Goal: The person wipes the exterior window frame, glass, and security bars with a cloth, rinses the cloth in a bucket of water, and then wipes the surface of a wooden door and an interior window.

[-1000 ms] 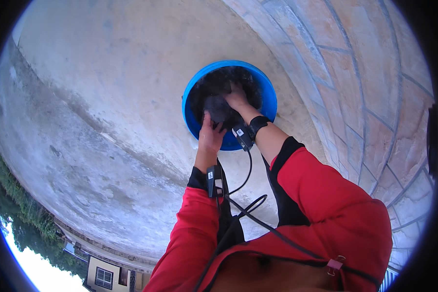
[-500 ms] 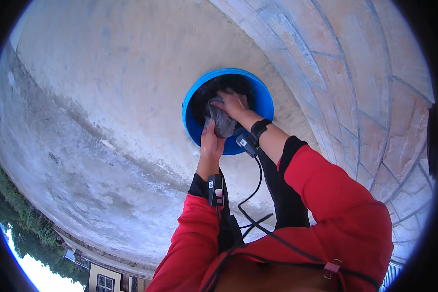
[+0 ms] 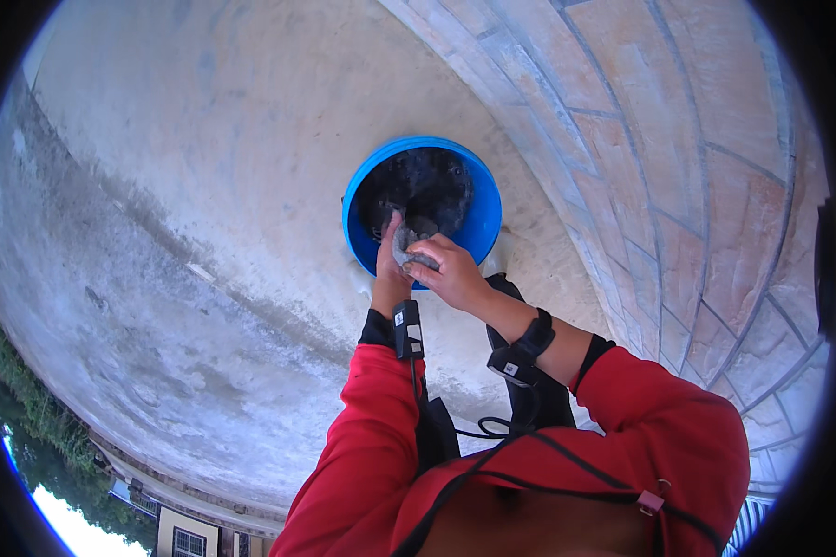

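A round blue bucket (image 3: 481, 209) stands on the ground in front of me, with dark, wet-looking contents (image 3: 437, 186) inside. Over its near rim, both my hands are at one crumpled grey sheet (image 3: 405, 247); I cannot tell whether it is thin plastic or cloth. My left hand (image 3: 387, 265) is closed about the sheet's left side, thumb pointing up into the bucket. From the right, my right hand (image 3: 448, 271) grips the near end with bent fingers. The lower part of the sheet is hidden between the hands.
Pale concrete ground (image 3: 251, 139) surrounds the bucket. A stone-paved surface (image 3: 687, 186) curves along the right. Black straps with small boxes sit on both wrists, and a black cable (image 3: 481, 429) hangs by my legs. Greenery and a building (image 3: 186, 534) show at lower left.
My right hand has come out of the bucket's middle toward the near rim. The sheet, spread wider before, is now bunched smaller between both hands.
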The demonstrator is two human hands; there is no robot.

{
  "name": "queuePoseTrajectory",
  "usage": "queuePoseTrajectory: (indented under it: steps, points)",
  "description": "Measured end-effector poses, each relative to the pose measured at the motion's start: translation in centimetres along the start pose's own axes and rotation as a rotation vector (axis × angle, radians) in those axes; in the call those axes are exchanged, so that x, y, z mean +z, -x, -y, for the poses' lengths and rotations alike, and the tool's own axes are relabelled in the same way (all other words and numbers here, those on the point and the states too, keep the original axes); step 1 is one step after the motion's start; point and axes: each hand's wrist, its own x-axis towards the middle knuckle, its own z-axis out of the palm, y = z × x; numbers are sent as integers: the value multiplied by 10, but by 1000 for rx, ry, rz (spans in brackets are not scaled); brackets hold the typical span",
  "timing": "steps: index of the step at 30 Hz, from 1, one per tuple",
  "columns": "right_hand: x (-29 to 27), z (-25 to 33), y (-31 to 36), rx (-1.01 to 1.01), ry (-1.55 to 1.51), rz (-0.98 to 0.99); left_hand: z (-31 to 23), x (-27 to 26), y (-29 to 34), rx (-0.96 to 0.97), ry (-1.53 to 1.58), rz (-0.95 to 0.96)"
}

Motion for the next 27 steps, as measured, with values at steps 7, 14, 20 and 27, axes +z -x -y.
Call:
queuePoseTrajectory:
  steps: [7,14,20,27]
  points:
    - [-8,-148,-118,51,633,-182,26,44,0,77,-160,-186]
    - [-7,-124,-98,352,-298,-76,13,36,18,-168,12,-488]
    - [-30,0,9,-173,-98,209,-1,30,18,-100,72,-52]
    - [-73,1,-24,-115,-401,-26,13,54,42,-279,-72,67]
